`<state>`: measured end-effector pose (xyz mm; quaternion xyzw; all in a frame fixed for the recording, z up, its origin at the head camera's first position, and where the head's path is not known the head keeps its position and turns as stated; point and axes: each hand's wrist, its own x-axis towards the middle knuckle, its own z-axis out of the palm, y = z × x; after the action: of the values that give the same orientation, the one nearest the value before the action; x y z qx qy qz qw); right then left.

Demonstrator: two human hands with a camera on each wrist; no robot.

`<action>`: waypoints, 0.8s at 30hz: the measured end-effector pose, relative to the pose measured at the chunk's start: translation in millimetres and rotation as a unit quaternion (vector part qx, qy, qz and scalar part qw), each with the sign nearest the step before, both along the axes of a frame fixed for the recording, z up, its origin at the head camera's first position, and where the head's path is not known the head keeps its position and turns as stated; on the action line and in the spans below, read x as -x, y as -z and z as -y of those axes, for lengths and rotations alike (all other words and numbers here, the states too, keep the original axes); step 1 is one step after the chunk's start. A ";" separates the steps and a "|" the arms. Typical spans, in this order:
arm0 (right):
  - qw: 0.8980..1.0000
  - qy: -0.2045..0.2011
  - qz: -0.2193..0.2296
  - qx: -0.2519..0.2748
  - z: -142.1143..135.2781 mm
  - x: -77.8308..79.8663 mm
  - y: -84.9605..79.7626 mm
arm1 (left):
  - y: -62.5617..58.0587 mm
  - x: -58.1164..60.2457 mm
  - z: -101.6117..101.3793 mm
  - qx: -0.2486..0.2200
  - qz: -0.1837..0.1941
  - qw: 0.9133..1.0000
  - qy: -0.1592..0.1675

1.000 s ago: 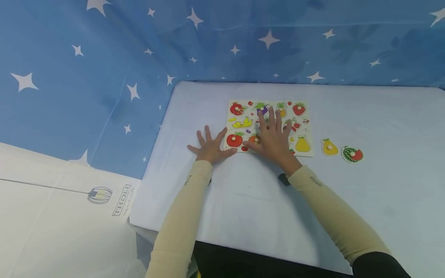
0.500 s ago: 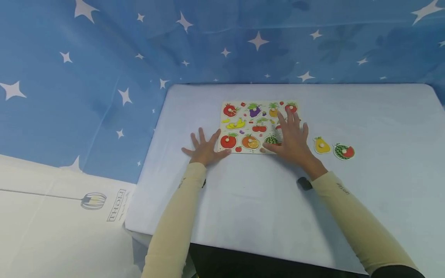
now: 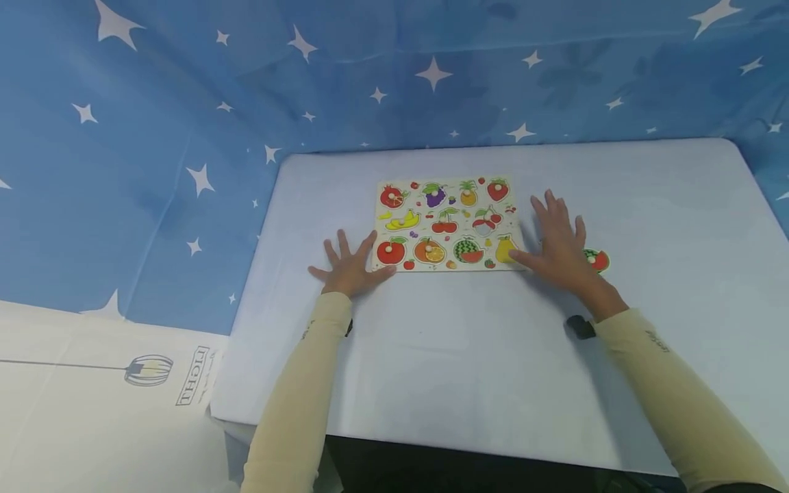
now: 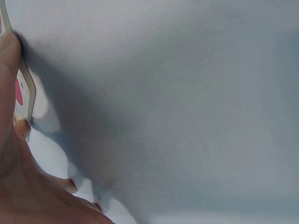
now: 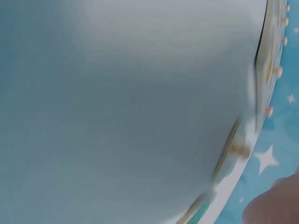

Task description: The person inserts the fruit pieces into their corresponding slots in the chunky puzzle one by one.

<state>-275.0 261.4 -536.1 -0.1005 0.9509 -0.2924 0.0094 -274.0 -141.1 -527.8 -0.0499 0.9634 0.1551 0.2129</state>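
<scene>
A fruit peg-puzzle board (image 3: 465,226) lies flat on the white table. Most of its pictured fruits carry small knobs. My left hand (image 3: 350,269) has spread fingers at the board's lower left corner, thumb and a fingertip at its edges in the left wrist view. Off the board's right side, my right hand (image 3: 559,255) is over the table, fingers extended, holding nothing visible. Its thumb tip overlaps the yellow pear picture (image 3: 505,248). A loose watermelon piece (image 3: 598,260) shows partly behind this hand. In the right wrist view another knobbed loose piece (image 5: 240,150) appears edge-on; in the head view it is hidden.
White cloth (image 3: 456,356) covers the table. A blue star-patterned curtain (image 3: 382,68) hangs along the back and left edges. Cream printed fabric (image 3: 92,411) lies at the lower left. Small black devices (image 3: 581,327) sit at both wrists.
My right hand has moved right, off the board's middle toward the loose pieces, uncovering the pictures. The left hand stays at the board's corner. The head view has shifted a little.
</scene>
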 end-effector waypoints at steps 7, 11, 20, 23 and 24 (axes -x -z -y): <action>1.000 0.016 0.001 -0.008 -38.8 -14.1 -1.6 | 0.5 1.1 0.6 -0.001 0.000 1.000 0.002; 1.000 0.018 -0.006 -0.008 -58.3 -21.5 1.6 | 0.2 -0.1 -0.3 0.001 -0.002 1.000 0.005; 0.999 0.032 -0.008 0.023 -89.3 -40.8 5.2 | -1.0 -1.8 -2.1 0.003 -0.002 1.000 0.004; 0.999 0.045 0.002 0.026 -93.9 -45.1 4.8 | -1.5 -1.1 -2.0 0.002 -0.001 1.000 0.002; 0.998 0.048 0.004 0.028 -95.1 -46.1 4.7 | -1.6 -1.0 -1.9 -0.001 0.001 1.000 0.001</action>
<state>-228.8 356.5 -540.8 -0.0537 0.9461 -0.3192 -0.0041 -273.0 -139.2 -526.2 -0.0490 0.9631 0.1557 0.2141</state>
